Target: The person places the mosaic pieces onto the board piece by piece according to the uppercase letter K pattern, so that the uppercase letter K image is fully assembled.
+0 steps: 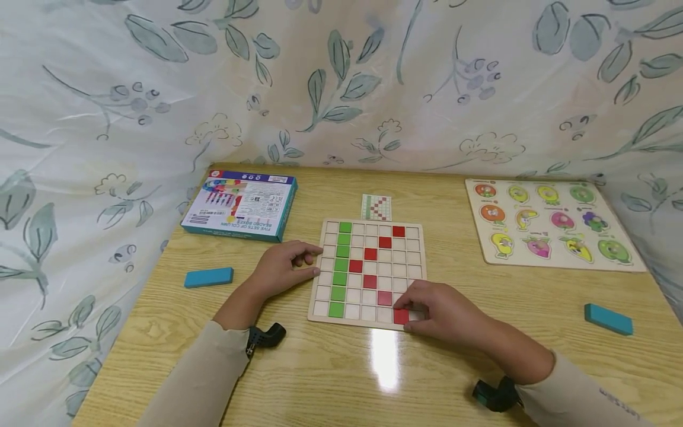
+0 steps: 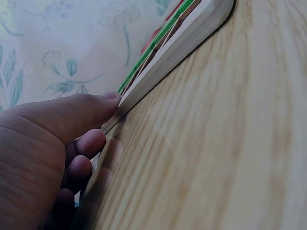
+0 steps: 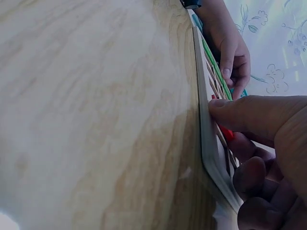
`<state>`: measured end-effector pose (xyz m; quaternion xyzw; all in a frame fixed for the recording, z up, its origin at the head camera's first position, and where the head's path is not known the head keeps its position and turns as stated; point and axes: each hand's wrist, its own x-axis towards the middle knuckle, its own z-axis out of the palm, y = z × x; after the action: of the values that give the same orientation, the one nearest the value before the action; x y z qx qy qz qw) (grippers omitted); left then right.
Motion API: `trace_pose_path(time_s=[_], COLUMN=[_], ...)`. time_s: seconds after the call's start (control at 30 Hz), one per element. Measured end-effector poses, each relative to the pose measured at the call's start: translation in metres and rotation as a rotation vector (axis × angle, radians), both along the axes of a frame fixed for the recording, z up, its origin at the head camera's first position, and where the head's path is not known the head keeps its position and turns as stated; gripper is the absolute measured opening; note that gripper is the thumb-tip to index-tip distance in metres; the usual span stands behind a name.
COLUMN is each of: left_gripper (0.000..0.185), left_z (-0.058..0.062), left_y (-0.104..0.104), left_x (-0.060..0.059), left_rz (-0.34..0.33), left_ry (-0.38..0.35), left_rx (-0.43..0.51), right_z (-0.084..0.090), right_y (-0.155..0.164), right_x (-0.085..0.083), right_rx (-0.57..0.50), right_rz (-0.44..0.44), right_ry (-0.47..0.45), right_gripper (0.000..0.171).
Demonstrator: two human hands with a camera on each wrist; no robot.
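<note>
The grid board [image 1: 368, 273] lies flat mid-desk [image 1: 341, 367], with a green column and a red zigzag of tiles set in its cells. The right hand [image 1: 445, 311] rests on the near right corner, thumb and fingers pinching a red tile [image 1: 401, 316] at the bottom row. The left hand [image 1: 283, 267] steadies the board's left edge, thumb pressed to the rim, fingers loosely curled and gripping nothing. The tile looks light, thin, stiff and smooth, so it is probably best pinched by its edges; the board looks rigid and apt to slide.

Only the head view shows the pattern, the card [image 1: 376, 207], box [image 1: 240, 204], fruit puzzle [image 1: 549, 222] and two blue blocks [image 1: 209, 277]. The wrist views show the board's thickness and the thumb contact [image 2: 108, 103]
</note>
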<state>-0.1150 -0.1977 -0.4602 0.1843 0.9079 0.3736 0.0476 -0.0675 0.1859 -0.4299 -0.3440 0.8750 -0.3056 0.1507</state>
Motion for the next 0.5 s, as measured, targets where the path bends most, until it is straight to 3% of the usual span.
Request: trace_pose_path(time_s=[0.5], left_gripper=[0.036], left_z=[-0.0012], left_y=[0.0017], left_x=[-0.0028], left_rz=[-0.013], left_ry=[-0.002], left_rx=[0.014], right_z=[-0.0084], right_y=[0.0034], right_x=[0.0093], right_rx=[-0.061], right_rz=[-0.021], right_ry=[0.085], right_gripper=[0.022])
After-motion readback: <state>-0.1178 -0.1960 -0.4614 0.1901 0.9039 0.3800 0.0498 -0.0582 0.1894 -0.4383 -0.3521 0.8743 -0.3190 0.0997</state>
